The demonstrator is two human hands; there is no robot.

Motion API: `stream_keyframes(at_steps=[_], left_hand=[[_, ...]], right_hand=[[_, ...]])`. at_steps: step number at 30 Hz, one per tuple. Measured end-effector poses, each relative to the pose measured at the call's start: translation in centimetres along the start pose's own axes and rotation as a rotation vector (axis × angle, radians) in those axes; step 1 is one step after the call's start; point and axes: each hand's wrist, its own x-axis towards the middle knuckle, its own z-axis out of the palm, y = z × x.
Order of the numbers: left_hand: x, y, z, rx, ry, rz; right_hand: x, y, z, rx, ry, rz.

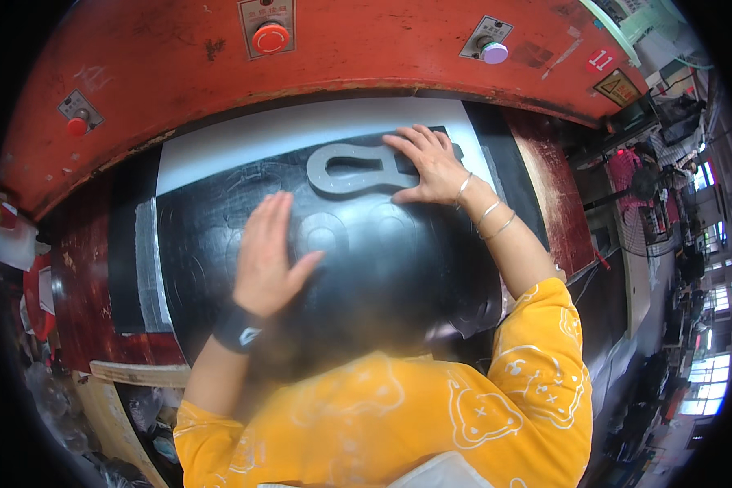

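Note:
A grey cutting die with a rounded, keyhole-like opening lies on a shiny black sheet, toward its far right part. My right hand spans the die's right portion, thumb at the near edge and fingers over the far edge. That part of the die is hidden beneath the hand. My left hand is over the sheet, left of the die and apart from it, with fingers stretched out and thumb spread. Faint rounded outlines mark the sheet between my hands.
A white board shows beyond the black sheet. Across the back runs a red machine beam with a large red push button, a smaller red button and a pale purple one. A fan stands at the right.

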Motion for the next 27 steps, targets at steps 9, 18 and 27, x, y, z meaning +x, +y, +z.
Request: stream_keyframes(at_steps=[9,18,27], left_hand=[[-1.6,1.1,3.0,0.162,-0.149,0.031],[-0.3,0.2,3.3,0.280,-0.209,-0.022],[2.4,-3.2,3.5,0.341,-0.158,0.058]], right_hand=[[-7.3,2.5,-2.2,0.145,0.107,0.320],[-18.5,8.2,-0.6,-0.080,0.156,1.212],[-27.5,-2.7,-1.8,0.695,-0.058,0.977]])
